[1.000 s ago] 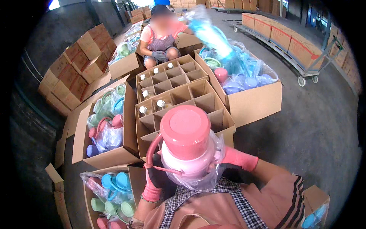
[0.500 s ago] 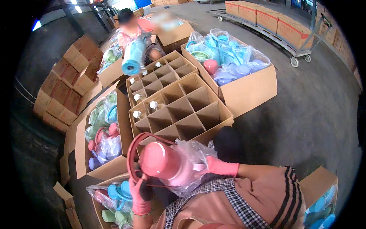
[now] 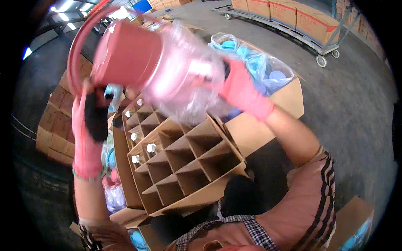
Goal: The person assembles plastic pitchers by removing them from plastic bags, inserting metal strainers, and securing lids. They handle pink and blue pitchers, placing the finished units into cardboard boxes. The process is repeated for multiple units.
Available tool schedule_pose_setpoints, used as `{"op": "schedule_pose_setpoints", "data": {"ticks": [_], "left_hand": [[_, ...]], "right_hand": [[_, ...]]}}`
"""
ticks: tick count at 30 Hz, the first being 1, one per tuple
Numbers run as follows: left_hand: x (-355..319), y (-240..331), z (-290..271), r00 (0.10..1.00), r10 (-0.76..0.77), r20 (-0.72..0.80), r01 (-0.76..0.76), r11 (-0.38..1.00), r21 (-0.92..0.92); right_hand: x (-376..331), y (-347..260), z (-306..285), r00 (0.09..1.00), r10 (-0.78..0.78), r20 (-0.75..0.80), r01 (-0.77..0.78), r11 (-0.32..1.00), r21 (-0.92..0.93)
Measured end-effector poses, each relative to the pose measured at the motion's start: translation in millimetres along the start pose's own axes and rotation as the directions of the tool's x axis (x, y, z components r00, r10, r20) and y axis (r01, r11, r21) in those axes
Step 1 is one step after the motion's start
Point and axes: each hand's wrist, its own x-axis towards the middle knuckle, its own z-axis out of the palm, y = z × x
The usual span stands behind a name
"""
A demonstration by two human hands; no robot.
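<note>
A cardboard box with a grid of dividers (image 3: 184, 167) filled the middle of the frame, most of its cells bare, with a few white-capped bottles (image 3: 150, 147) standing in the cells along its left side. Behind it, toward the upper right, an open carton held blue plastic items in clear bags (image 3: 268, 71), and a wheeled cart stacked with cartons (image 3: 293, 16) stood along the top edge. More stacked cartons (image 3: 50, 138) sat at the left edge. A pink jug with a loop handle, wrapped in a clear plastic bag (image 3: 159, 62), was held high in the upper left of the frame, tilted on its side and covering much of the view of the boxes behind it. The left hand (image 3: 90, 125), in a pink glove, had its fingers curled around the red handle near the jug's top end. The right hand (image 3: 238, 88), also gloved in pink, pressed against the bagged lower end, fingers wrapped into the plastic; motion blur hid how far they spread.
</note>
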Motion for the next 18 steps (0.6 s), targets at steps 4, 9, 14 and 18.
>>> {"op": "schedule_pose_setpoints", "data": {"ticks": [4,9,14,18], "left_hand": [[99,-29,65,0.996,0.081,0.042,-0.080,0.996,-0.030],[214,-149,103,0.990,0.047,0.131,-0.055,0.997,0.058],[238,-260,115,0.963,-0.269,0.018,0.267,0.962,0.062],[232,-318,130,0.943,-0.331,0.013,0.331,0.941,-0.064]], "right_hand": [[71,86,1,0.986,-0.113,-0.125,0.109,0.993,-0.035],[91,219,12,0.975,0.055,-0.215,-0.033,0.994,0.105],[47,338,57,0.960,0.213,-0.181,-0.190,0.972,0.137],[38,388,43,0.920,0.392,-0.016,-0.391,0.913,-0.114]]}}
